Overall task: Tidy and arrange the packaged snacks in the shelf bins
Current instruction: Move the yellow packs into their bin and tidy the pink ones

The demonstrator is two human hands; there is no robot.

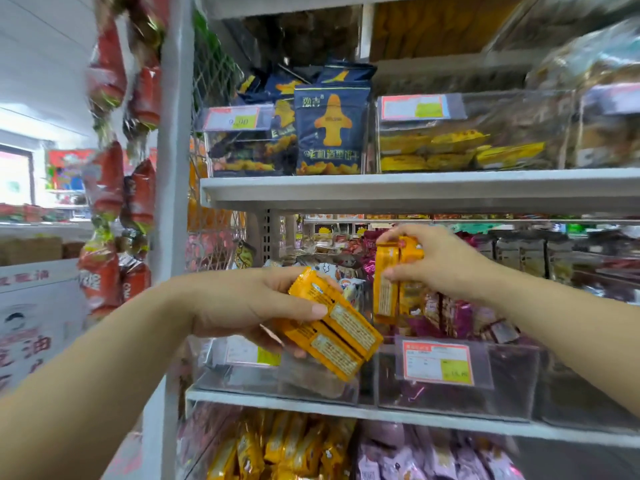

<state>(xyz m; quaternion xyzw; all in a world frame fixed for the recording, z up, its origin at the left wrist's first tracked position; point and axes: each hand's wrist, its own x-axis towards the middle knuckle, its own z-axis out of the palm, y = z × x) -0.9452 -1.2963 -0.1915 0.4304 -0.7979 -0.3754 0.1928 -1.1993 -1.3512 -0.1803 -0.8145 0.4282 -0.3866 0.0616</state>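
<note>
left hand gripped slanted orange packets; right hand pinched upright orange packets, just right of that grip.

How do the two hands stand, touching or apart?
Apart. The head view shows binned snacks in the gap between the left hand, gripping tilted orange packs, and the right hand, pinching upright orange packs.

Left packets: orange, pale text panels, dark centre seam. Right packets: orange, pale text panel. Bags: navy, yellow-orange aeroplane motif, yellow lettering. Upper packets: yellow. Price tag: white, red border, yellow-green patch. Hanging packs: red. Middle packets: purple-magenta. Bottom packets: orange. Neighbouring packets: lilac. Shelf: pale grey.
</note>
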